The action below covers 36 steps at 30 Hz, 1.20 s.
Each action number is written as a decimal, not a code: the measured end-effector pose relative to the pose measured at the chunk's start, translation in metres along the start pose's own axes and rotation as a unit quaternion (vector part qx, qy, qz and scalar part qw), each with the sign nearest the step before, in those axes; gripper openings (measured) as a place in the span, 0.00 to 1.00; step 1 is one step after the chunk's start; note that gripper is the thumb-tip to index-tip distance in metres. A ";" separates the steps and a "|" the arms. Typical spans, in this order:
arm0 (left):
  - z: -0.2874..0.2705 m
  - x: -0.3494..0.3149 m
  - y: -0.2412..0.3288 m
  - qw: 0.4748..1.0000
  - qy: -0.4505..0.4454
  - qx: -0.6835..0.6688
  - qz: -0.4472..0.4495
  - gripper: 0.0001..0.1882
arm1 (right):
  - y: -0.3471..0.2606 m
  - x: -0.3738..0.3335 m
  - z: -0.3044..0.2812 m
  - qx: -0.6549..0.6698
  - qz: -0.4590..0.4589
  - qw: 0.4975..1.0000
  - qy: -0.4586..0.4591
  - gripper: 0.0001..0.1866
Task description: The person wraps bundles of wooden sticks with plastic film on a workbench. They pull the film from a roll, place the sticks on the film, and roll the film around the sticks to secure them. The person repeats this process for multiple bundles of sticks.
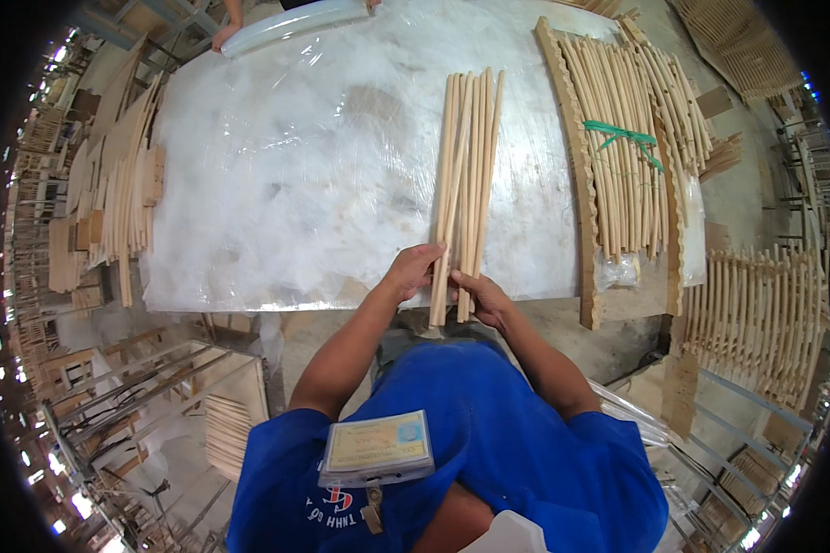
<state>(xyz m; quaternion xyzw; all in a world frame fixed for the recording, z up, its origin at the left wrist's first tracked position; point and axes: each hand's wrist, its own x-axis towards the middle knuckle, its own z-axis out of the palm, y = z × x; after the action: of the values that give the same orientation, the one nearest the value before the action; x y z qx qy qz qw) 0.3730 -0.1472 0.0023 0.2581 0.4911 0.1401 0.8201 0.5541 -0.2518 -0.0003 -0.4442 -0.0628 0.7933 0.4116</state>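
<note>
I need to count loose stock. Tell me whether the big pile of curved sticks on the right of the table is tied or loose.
Tied. A green cord crosses the curved sticks and is knotted around them.

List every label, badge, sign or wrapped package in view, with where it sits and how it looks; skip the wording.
ID badge: on the chest of the blue shirt, rectangular clear holder, pale yellow and light blue card.
Shirt print: below the badge, small red and white emblem.
Plastic wrap: clear film over the table.
Green tie: around the curved wooden slats, right of the table.
</note>
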 end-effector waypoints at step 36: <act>0.088 0.022 -0.019 0.997 -0.011 0.072 -0.002 0.16 | -0.025 -0.043 -0.059 -0.003 0.063 0.998 -0.012 0.21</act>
<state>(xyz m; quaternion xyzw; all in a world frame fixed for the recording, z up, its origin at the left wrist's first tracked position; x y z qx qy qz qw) 0.4608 -0.1775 0.0093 0.3172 0.4914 0.1003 0.8049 0.6256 -0.2814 0.0041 -0.4386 -0.0416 0.8230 0.3584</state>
